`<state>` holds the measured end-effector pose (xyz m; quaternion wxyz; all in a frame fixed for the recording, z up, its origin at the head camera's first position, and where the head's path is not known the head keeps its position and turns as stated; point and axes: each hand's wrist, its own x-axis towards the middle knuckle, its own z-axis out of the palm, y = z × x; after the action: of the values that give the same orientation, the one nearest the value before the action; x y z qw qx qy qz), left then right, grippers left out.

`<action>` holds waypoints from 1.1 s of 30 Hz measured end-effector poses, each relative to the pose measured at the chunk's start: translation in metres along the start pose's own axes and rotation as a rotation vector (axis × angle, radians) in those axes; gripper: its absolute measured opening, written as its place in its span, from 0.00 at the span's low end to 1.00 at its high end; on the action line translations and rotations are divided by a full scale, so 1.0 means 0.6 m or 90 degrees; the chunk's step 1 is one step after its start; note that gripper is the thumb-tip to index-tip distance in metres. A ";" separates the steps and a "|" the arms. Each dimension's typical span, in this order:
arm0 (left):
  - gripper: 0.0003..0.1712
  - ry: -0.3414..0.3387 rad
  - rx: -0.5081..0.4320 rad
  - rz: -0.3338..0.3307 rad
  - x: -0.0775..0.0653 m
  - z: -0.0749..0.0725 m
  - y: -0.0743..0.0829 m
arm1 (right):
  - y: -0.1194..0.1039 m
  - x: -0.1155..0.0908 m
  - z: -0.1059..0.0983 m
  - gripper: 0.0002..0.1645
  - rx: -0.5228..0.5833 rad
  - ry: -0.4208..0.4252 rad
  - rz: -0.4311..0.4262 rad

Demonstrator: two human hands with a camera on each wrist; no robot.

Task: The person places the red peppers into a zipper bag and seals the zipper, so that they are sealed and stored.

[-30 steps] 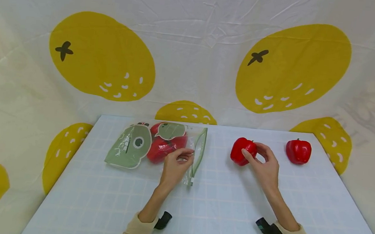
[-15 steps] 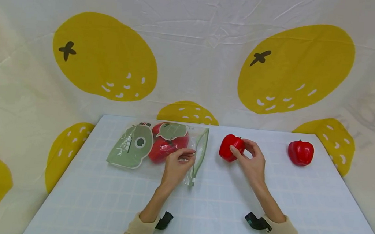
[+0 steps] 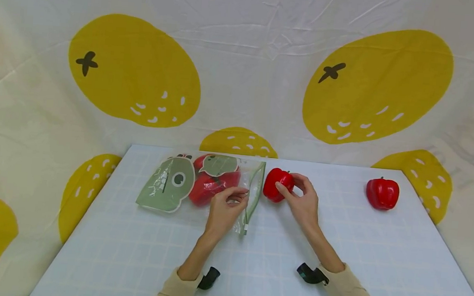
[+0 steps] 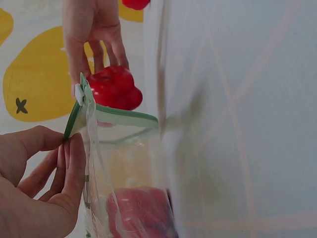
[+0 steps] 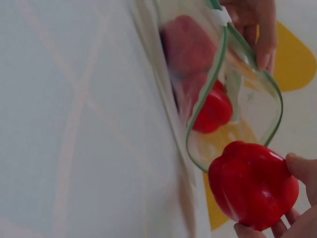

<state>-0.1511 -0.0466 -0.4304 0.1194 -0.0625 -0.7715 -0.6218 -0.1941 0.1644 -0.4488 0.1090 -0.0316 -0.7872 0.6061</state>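
A clear zip bag [image 3: 167, 184] with a green printed animal face lies on the table, its mouth facing right. Inside it, red bell peppers [image 3: 204, 189] show through the plastic. My left hand [image 3: 225, 210] pinches the green-edged rim between thumb and fingertips, and the mouth [image 5: 218, 74] gapes in the right wrist view. My right hand [image 3: 301, 199] grips another red bell pepper [image 5: 252, 186] between thumb and fingers, just outside the opening. In the left wrist view this pepper [image 4: 116, 88] appears right beyond the rim. A white slider [image 5: 221, 16] sits on the zip edge.
One more red bell pepper [image 3: 382, 194] stands at the right of the white checked table [image 3: 269, 271]. Behind the table hangs a pale cloth [image 3: 251, 75] printed with yellow fruit.
My right hand has carried the bell pepper leftward, up close to the bag's mouth. The left hand keeps its pinch on the rim, and the bag stays in place.
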 end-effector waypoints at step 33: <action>0.11 -0.008 0.025 0.024 0.008 0.004 -0.041 | 0.039 0.026 0.101 0.34 0.016 -0.086 -0.052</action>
<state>-0.1618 -0.0497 -0.4528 0.1273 -0.0790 -0.7830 -0.6037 -0.2241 0.1159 -0.4838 0.0810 0.0429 -0.7859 0.6115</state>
